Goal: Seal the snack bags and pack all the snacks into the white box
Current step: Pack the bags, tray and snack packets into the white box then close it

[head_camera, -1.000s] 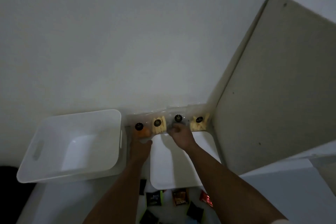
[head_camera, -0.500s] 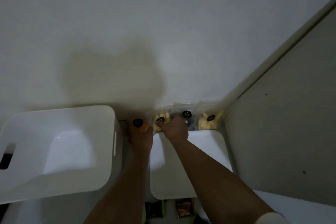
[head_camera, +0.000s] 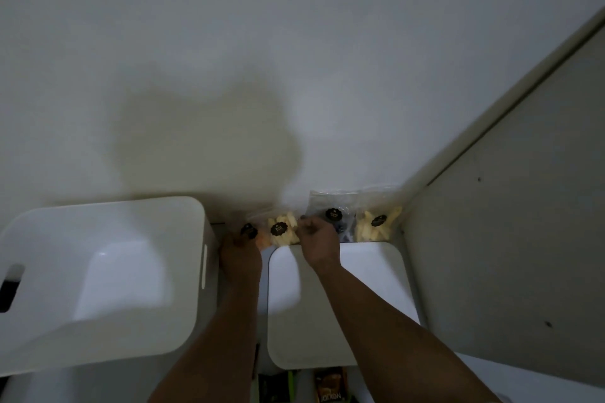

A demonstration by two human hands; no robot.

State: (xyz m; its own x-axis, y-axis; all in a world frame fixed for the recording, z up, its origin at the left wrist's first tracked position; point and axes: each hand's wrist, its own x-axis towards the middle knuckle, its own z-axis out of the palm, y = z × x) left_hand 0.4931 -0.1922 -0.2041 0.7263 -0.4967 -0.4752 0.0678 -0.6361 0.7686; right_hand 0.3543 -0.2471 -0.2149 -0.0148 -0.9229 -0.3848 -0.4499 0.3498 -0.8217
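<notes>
Four clear snack bags with black round labels stand in a row against the wall. My left hand is closed on the leftmost one, the orange snack bag. My right hand pinches the right edge of the pale yellow snack bag beside it. To the right stand a dark snack bag and another pale yellow snack bag, both untouched. The white box sits at the left, open, with nothing visible inside.
A flat white lid or tray lies under my right forearm. Small dark and brown snack packets lie at the bottom edge. A grey panel walls off the right side. The white wall stands right behind the bags.
My right hand has shifted left from the dark bag to the pale yellow bag. The left hand stays on the orange bag. The view has moved closer and to the right.
</notes>
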